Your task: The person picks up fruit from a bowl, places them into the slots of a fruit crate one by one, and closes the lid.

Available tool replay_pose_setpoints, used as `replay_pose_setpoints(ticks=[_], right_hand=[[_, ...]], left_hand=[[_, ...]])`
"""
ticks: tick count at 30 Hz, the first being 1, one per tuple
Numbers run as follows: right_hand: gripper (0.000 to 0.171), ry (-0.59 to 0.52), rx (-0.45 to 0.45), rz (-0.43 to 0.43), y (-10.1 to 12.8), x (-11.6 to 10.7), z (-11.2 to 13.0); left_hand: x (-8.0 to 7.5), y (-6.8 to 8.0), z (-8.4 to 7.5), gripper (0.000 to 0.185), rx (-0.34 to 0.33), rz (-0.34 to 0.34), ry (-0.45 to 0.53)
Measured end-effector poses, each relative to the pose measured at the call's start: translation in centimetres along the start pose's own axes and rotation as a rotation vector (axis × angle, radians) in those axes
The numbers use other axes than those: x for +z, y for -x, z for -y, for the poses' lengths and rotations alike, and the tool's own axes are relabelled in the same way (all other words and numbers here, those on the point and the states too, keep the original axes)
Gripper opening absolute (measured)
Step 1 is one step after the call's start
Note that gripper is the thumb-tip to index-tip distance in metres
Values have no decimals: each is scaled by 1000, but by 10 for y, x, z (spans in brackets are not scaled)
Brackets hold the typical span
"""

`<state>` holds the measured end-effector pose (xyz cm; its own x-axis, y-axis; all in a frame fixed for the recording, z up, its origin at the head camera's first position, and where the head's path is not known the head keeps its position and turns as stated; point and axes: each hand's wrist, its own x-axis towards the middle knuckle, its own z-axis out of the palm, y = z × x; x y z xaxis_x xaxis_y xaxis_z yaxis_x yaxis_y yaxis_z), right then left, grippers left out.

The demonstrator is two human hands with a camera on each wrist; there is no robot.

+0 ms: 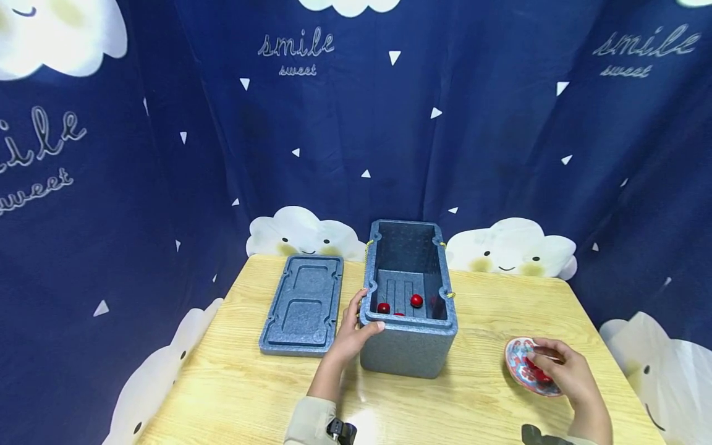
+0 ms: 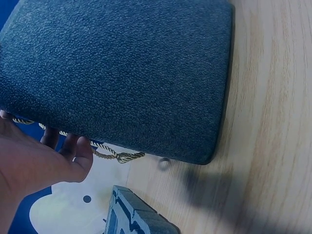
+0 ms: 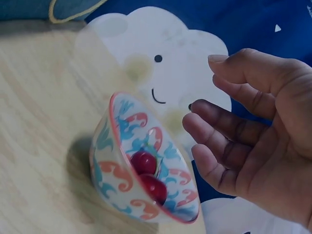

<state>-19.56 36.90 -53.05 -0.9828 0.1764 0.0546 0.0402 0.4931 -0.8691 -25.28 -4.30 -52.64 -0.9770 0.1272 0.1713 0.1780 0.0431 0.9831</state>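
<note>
My left hand point(image 1: 350, 337) grips the near left corner of a deep grey-blue foam box point(image 1: 408, 349), thumb on the front rim and fingers along the left side. In the left wrist view its fingertips lie by the twisted yellow cord point(image 2: 105, 148) on that side. Inside the box lie small glossy red, cherry-like fruits point(image 1: 416, 301). Over at the right, my right hand point(image 1: 570, 371) hovers above a patterned bowl point(image 1: 517, 361) with a red rim, fingers loosely bent and apart. The right wrist view shows nothing between those fingers, and red fruits point(image 3: 153, 189) in the bowl.
The box's matching lid point(image 1: 303, 303) lies flat on the wooden table point(image 1: 233, 383), left of the box. Behind the table hangs a dark blue curtain point(image 1: 345, 136) with clouds and white triangles. The bowl stands near the table's right edge.
</note>
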Motion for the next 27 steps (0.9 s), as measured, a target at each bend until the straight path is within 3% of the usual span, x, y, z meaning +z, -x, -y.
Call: replay_pose_setpoints(ticks=[9, 14, 21, 27], right_hand=[[57, 108, 66, 15, -5, 0, -12], [55, 111, 78, 11, -14, 3, -26], [48, 72, 134, -26, -34, 11, -66], [53, 65, 181, -14, -28, 20, -58]], left_hand=[[0, 0, 2, 78, 4, -6, -1], [0, -1, 3, 77, 22, -1, -24], [0, -1, 0, 77, 14, -2, -11], [0, 0, 0, 78, 6, 2, -3]])
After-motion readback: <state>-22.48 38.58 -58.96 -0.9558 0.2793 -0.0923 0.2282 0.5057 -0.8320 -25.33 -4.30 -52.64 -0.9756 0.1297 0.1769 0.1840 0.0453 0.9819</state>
